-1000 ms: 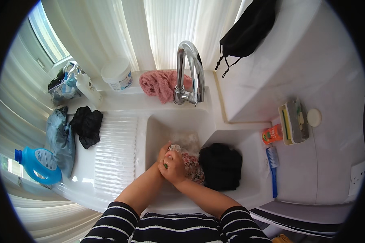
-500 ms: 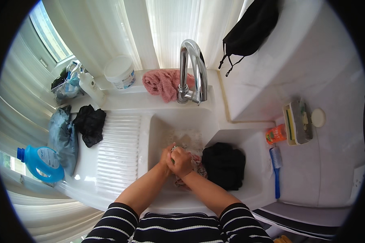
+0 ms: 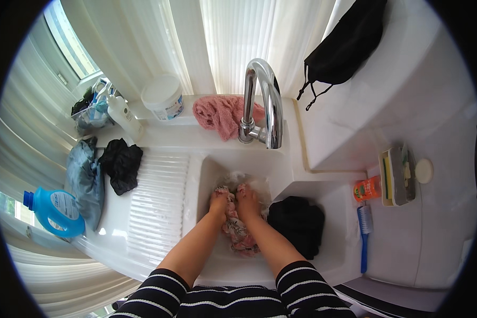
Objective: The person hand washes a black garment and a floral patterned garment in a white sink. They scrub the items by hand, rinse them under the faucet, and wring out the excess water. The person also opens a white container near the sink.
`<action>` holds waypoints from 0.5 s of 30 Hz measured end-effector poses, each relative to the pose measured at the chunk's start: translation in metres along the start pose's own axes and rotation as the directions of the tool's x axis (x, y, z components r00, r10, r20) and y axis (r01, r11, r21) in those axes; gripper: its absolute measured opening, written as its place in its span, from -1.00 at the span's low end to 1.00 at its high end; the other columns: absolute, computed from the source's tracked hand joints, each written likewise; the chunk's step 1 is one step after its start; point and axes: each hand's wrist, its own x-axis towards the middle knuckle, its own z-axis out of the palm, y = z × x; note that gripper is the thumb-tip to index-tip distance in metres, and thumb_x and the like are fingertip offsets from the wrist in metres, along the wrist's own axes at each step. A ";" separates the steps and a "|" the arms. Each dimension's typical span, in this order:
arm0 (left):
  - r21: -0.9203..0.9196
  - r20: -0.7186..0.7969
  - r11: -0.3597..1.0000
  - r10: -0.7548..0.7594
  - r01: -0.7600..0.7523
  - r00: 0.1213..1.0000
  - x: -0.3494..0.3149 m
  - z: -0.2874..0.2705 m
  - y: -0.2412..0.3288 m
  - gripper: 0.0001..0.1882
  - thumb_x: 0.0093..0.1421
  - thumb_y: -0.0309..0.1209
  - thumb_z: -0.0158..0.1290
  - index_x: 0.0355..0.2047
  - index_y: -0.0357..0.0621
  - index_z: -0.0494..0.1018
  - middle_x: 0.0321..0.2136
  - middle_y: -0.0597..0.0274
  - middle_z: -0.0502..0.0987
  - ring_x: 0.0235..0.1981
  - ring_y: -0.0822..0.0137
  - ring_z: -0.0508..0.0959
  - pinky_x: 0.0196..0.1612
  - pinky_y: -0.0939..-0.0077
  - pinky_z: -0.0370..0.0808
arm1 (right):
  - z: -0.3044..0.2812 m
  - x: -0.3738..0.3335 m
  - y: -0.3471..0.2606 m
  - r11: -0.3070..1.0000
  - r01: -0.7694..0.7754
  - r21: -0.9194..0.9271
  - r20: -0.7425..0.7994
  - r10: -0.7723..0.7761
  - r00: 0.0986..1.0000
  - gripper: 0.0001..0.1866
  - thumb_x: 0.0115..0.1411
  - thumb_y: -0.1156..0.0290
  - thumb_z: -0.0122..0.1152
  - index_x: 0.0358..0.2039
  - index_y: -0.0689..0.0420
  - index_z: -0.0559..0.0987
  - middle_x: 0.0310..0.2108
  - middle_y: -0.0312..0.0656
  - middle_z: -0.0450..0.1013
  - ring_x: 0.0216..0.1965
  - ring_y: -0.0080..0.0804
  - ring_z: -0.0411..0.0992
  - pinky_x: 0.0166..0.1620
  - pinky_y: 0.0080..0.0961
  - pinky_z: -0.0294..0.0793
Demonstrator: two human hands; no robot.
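Note:
A wet pink floral cloth (image 3: 240, 234) with dark leaf patterns lies bunched in the white sink basin (image 3: 209, 169). My left hand (image 3: 219, 202) grips its left side near the far end, fingers curled into the fabric. Close by on the right, my right hand (image 3: 247, 201) is closed on another part of it, with fingertips partly hidden by cloth. Whitish suds and water lie just beyond my hands. To the right of the floral cloth, a folded black garment (image 3: 297, 225) rests in the sink, beside my right forearm.
Behind the basin stands a chrome faucet (image 3: 273, 106), with a pink towel (image 3: 214, 114) next to it. Left lie a ribbed washboard (image 3: 159, 201), black cloth (image 3: 121, 165), grey-blue garment (image 3: 85, 177) and blue detergent jug (image 3: 58, 212). Right are a blue brush (image 3: 364, 238) and an orange bottle (image 3: 367, 189).
My hands have moved from clasped together to slightly apart, each on the floral cloth. More of the cloth shows between them. The view has shifted slightly.

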 end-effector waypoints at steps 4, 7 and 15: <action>-0.100 0.089 0.992 -0.068 0.077 0.994 -0.011 0.004 0.009 -0.67 0.26 -0.27 0.00 -0.03 -0.13 0.31 -0.20 0.17 0.45 -0.22 0.26 0.47 -0.26 0.33 0.49 | 0.006 0.006 0.007 0.963 -0.001 0.269 -0.080 0.023 0.997 -0.73 0.02 0.27 0.25 -0.28 0.12 0.59 0.05 -0.01 0.31 -0.02 -0.03 0.34 -0.08 -0.18 0.43; -0.263 0.246 0.954 -0.075 0.141 0.966 -0.013 0.003 0.012 -0.72 0.26 -0.24 0.02 -0.14 -0.16 0.35 -0.31 0.18 0.46 -0.36 0.30 0.49 -0.35 0.38 0.48 | -0.001 -0.004 0.000 0.773 0.224 0.594 -0.237 -0.098 0.966 -0.81 0.00 0.34 0.24 -0.49 0.23 0.58 -0.26 -0.03 0.48 -0.25 -0.02 0.44 -0.20 -0.24 0.43; -0.201 0.505 0.946 -0.120 0.252 0.855 -0.007 -0.004 -0.028 -0.86 0.20 -0.30 -0.02 -0.37 -0.07 0.43 -0.45 0.25 0.48 -0.42 0.29 0.50 -0.34 0.33 0.49 | -0.054 -0.068 -0.030 0.728 0.387 0.566 -0.587 0.027 0.809 -0.79 0.04 0.36 0.17 -0.50 0.29 0.56 -0.36 0.04 0.43 -0.36 -0.01 0.41 -0.23 -0.17 0.40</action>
